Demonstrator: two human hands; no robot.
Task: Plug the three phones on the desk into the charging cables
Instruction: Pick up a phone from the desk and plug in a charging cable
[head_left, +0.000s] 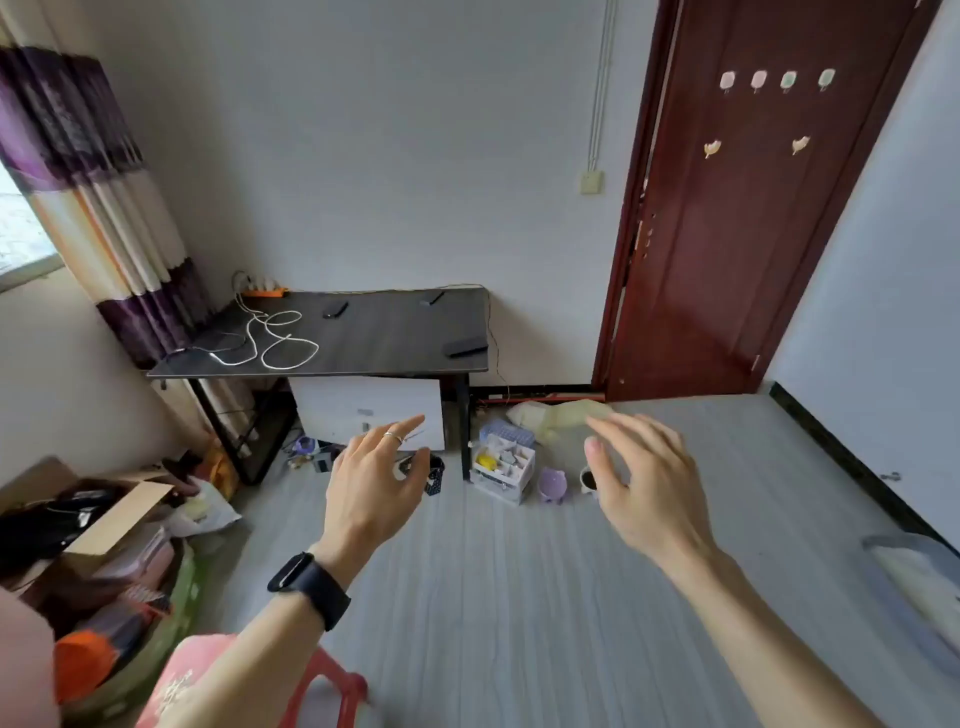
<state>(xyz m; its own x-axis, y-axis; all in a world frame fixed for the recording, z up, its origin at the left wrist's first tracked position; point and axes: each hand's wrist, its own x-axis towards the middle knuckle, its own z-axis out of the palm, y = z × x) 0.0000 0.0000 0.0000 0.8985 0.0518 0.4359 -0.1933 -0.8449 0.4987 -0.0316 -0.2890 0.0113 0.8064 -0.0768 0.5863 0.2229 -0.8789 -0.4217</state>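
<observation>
A dark desk stands against the far wall. Three dark phones lie on it: one at the back middle, one at the back right, one at the front right corner. White charging cables coil on the desk's left part and run to an orange power strip at the back left corner. My left hand, with a ring and a black wristband, and my right hand are raised in front of me, well short of the desk, fingers apart, holding nothing.
Under the desk stands a white box. Small containers and a purple pot sit on the grey floor beside the desk leg. Cardboard boxes and clutter fill the left. A red stool is below me. A brown door is right.
</observation>
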